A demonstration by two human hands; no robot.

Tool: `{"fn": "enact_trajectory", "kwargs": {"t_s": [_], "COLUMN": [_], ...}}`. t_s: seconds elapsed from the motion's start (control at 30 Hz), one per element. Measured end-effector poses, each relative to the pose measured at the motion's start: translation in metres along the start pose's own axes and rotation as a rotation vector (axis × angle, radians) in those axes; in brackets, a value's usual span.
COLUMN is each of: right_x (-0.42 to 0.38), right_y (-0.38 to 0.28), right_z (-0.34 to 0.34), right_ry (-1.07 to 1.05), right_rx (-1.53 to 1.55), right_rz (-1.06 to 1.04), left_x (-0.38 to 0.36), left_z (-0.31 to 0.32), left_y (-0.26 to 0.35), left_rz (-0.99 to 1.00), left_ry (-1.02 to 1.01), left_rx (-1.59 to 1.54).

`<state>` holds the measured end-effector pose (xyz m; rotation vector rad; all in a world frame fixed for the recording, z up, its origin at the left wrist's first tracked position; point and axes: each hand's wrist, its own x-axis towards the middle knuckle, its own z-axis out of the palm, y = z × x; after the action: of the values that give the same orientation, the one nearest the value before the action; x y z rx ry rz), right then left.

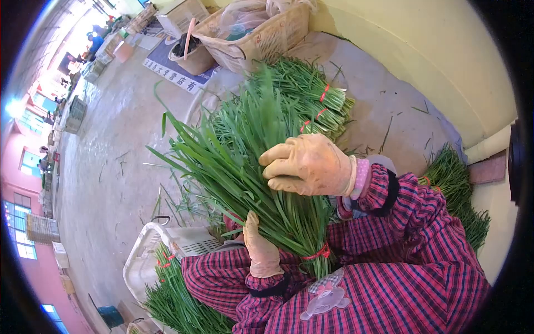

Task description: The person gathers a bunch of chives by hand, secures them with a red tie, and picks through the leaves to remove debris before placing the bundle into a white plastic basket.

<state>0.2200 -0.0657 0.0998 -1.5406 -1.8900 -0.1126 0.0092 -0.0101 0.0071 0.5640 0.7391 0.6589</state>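
Observation:
A large bundle of garlic chives [278, 217] slants across my lap, tied near its stem end with a red band [317, 253]. My left hand [260, 247], in a pale rubber glove, supports the bundle from the left, thumb up along the leaves and fingers hidden behind them. Over the upper leaves, my gloved right hand [311, 166] has its fingers curled in; what they pinch is hidden. Some leaf tips above it are blurred. Tied chive bundles [325, 103] lie on the floor sheet just beyond.
A white plastic basket [142, 250] holding more chives [183, 295] stands at my left. Further chives [459, 195] lie to my right by the wall. Ahead are a beige crate [278, 39] with plastic bags and a small bucket [194, 58]. Loose leaves litter the floor [105, 167].

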Motion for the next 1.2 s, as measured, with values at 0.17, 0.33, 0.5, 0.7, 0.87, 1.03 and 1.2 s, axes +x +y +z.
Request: {"fn": "enact_trajectory", "kwargs": {"t_s": [0.17, 0.33, 0.5, 0.7, 0.87, 1.03, 1.2], "right_x": [-0.015, -0.023, -0.069, -0.098, -0.081, -0.053, -0.036], "right_y": [0.000, 0.001, 0.001, -0.006, -0.011, -0.047, -0.088], "right_z": [0.001, 0.006, 0.031, 0.072, 0.079, 0.060, 0.060], "right_ry": [-0.014, 0.091, 0.653, 0.446, 0.307, 0.271, 0.185], "right_rx": [-0.052, 0.148, 0.599, 1.280, 1.832, 0.882, 0.615], "right_rz": [0.152, 0.247, 0.959, 1.517, 1.155, 1.002, 0.881], "left_x": [0.003, 0.006, 0.005, 0.005, 0.005, 0.008, 0.018], "left_z": [-0.004, -0.005, -0.002, -0.005, -0.004, -0.011, -0.019], "left_y": [0.000, -0.002, 0.005, 0.008, 0.018, 0.024, 0.021], "left_rz": [-0.007, 0.024, 0.050, 0.027, 0.039, 0.158, 0.038], "left_ry": [-0.009, 0.021, -0.009, -0.100, -0.098, -0.235, -0.162], "left_rx": [0.014, 0.002, -0.014, -0.075, -0.022, 0.271, 0.246]}}
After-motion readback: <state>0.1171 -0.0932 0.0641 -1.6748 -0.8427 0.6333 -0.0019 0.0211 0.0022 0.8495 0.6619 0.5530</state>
